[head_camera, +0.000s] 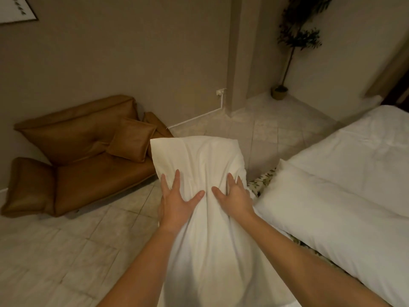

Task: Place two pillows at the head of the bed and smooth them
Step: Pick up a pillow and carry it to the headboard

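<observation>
The held pillow (199,165) sits in the middle, above the floor (66,251), with the left hand (177,202) and right hand (234,198) side by side on its near face. To its right stands the bed (365,147), with a second pillow (332,218) lying on the bed's near end. To the left, a sofa (88,173) stands against the wall and a cushion (132,140) rests on it. Behind, in the far corner, a potted plant (294,41) stands on the floor.
</observation>
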`<action>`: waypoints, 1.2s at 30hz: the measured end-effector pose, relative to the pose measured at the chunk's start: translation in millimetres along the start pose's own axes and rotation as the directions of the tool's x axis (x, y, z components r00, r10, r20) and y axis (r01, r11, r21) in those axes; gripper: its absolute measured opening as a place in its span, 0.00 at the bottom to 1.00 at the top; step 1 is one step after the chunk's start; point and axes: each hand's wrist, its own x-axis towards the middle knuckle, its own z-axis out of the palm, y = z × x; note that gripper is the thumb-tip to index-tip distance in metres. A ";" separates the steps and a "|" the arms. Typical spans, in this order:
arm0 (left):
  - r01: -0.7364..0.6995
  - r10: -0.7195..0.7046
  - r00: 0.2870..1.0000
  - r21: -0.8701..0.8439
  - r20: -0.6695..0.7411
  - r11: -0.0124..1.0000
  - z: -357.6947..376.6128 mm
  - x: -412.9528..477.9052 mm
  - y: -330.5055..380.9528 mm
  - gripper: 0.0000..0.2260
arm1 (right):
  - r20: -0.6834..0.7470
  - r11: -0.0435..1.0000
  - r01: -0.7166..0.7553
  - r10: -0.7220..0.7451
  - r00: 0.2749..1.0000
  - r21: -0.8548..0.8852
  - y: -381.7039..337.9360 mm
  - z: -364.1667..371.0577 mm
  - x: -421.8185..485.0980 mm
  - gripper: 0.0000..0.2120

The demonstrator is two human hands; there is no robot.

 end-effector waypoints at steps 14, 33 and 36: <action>-0.067 0.060 0.994 0.076 0.087 0.995 -43.7 293.0 -24.6 0.48 | -0.108 0.993 -0.100 0.093 0.990 -0.057 -160.5 33.4 227.2 0.43; -0.365 0.297 0.891 0.154 0.343 0.918 52.2 599.6 73.7 0.46 | -0.302 0.940 -0.322 0.340 0.890 0.111 -182.0 -37.8 484.5 0.41; -0.381 0.299 0.870 0.150 0.391 0.912 89.7 640.4 103.3 0.47 | -0.304 0.922 -0.363 0.387 0.871 0.134 -163.4 -67.8 526.6 0.41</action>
